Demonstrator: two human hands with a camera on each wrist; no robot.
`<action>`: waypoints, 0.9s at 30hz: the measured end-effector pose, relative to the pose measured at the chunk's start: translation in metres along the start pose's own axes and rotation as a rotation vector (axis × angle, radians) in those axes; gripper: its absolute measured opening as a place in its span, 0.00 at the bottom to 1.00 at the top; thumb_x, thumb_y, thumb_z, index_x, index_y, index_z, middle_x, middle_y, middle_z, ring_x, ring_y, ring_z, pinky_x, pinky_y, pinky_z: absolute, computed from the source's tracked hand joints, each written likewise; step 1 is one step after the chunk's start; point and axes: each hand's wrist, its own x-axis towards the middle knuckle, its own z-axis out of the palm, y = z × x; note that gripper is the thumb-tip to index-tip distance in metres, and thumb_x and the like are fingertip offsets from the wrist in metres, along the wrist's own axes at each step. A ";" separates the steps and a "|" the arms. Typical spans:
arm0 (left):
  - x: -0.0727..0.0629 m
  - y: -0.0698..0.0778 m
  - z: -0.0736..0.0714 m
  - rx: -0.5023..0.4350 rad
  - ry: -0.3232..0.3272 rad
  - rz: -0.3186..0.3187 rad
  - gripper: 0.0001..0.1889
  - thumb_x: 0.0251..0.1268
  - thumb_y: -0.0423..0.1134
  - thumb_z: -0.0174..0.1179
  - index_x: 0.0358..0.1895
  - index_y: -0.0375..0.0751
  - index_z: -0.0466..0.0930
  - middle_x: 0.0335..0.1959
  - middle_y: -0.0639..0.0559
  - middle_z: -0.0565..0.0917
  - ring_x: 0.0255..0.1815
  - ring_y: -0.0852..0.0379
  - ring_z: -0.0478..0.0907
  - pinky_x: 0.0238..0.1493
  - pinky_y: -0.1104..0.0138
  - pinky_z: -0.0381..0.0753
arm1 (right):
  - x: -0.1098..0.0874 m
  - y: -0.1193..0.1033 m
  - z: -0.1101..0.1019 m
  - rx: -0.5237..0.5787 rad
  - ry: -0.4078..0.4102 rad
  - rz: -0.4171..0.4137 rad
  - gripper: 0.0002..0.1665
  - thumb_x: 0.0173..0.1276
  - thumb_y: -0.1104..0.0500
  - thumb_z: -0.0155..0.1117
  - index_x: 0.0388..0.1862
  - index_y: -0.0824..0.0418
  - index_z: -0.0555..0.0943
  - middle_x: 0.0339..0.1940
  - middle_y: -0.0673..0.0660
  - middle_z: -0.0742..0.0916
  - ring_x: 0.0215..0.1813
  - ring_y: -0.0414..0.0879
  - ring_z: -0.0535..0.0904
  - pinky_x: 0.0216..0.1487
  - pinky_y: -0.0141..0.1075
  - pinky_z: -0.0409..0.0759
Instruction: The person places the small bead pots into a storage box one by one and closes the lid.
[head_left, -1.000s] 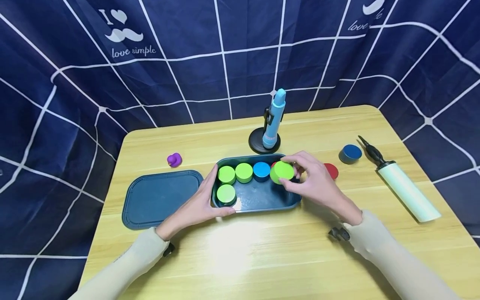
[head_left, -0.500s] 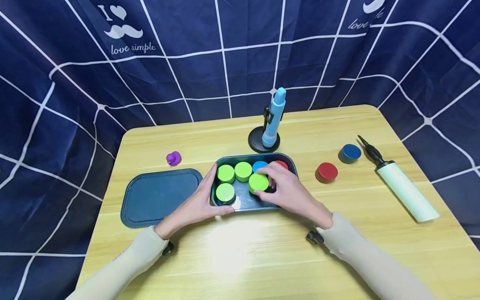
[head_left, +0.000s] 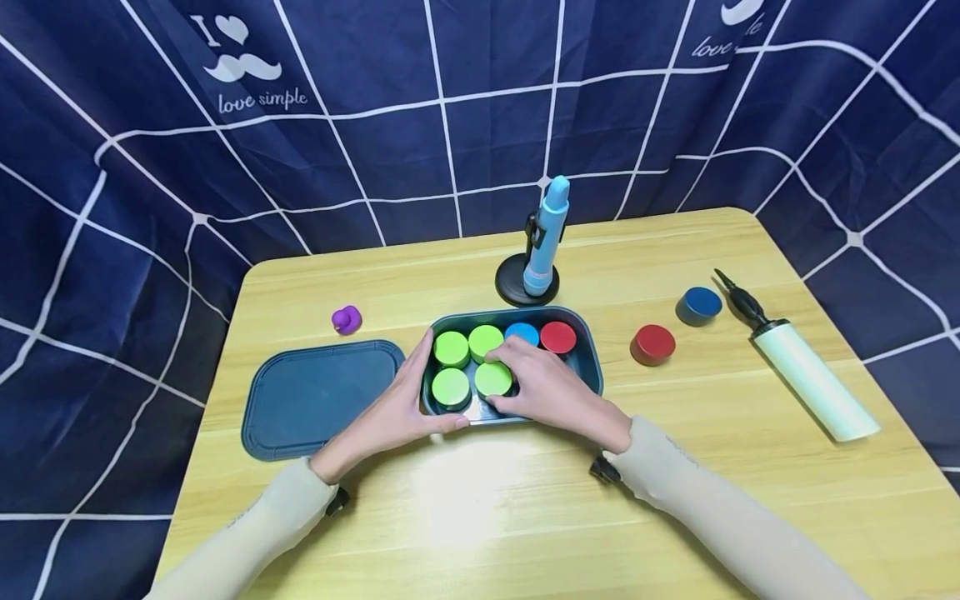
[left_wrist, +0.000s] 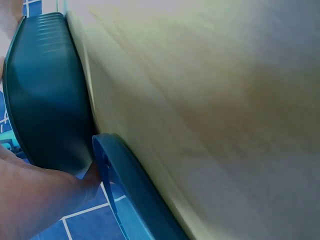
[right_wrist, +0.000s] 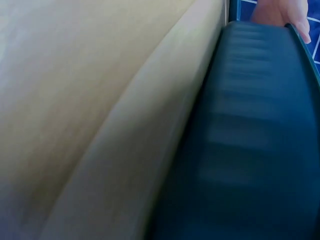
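A dark blue oblong box [head_left: 592, 367] stands mid-table; its side wall [left_wrist: 47, 95] shows in the left wrist view. My left hand [head_left: 393, 404] grips the box's left end, thumb along the near side and fingers at the far side. Inside, my right hand [head_left: 547, 387] pinches a green cylinder [head_left: 492, 379] between thumb and fingers, just right of another green cylinder [head_left: 451, 388] in the front row. Behind them sit two more green cylinders, a blue cylinder [head_left: 522, 333] partly hidden by my right hand, and a red cylinder [head_left: 558, 337].
Left of the box lies a flat dark blue lid [head_left: 322, 400], with a purple toy duck [head_left: 347, 320] behind it. A light-blue tube on a black stand [head_left: 513, 282] rises behind the box. To the right are a red cylinder [head_left: 653, 345], a dark blue cylinder [head_left: 699, 306] and a hand pump [head_left: 813, 379].
My right hand has carried the green cylinder leftward and down, from over the box's right end to beside the front-left green one. My left hand has kept its grip on the box.
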 end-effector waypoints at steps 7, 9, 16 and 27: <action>-0.001 0.000 0.000 0.009 -0.003 -0.003 0.71 0.62 0.63 0.79 0.92 0.54 0.30 0.92 0.51 0.37 0.90 0.42 0.38 0.80 0.31 0.49 | 0.000 -0.004 0.001 0.024 -0.009 0.018 0.32 0.66 0.51 0.85 0.65 0.62 0.86 0.52 0.53 0.81 0.44 0.43 0.75 0.38 0.36 0.79; -0.001 0.000 0.000 0.008 -0.005 -0.004 0.71 0.62 0.64 0.79 0.92 0.55 0.30 0.92 0.51 0.37 0.90 0.42 0.38 0.80 0.31 0.50 | -0.001 -0.004 0.001 0.040 -0.016 0.031 0.33 0.66 0.51 0.86 0.66 0.62 0.86 0.50 0.52 0.80 0.42 0.41 0.76 0.38 0.35 0.79; -0.001 0.002 0.000 0.003 -0.002 -0.004 0.70 0.63 0.62 0.79 0.92 0.54 0.30 0.92 0.50 0.38 0.90 0.42 0.39 0.80 0.32 0.52 | -0.007 -0.005 -0.002 0.074 -0.020 0.071 0.37 0.66 0.47 0.86 0.69 0.58 0.83 0.48 0.51 0.79 0.43 0.41 0.75 0.40 0.37 0.79; -0.001 0.002 0.002 -0.002 0.005 -0.001 0.70 0.62 0.61 0.80 0.92 0.55 0.30 0.92 0.51 0.37 0.90 0.42 0.38 0.80 0.32 0.50 | -0.017 0.001 -0.013 0.160 0.083 0.038 0.34 0.69 0.51 0.84 0.69 0.60 0.81 0.49 0.54 0.83 0.44 0.44 0.79 0.41 0.37 0.80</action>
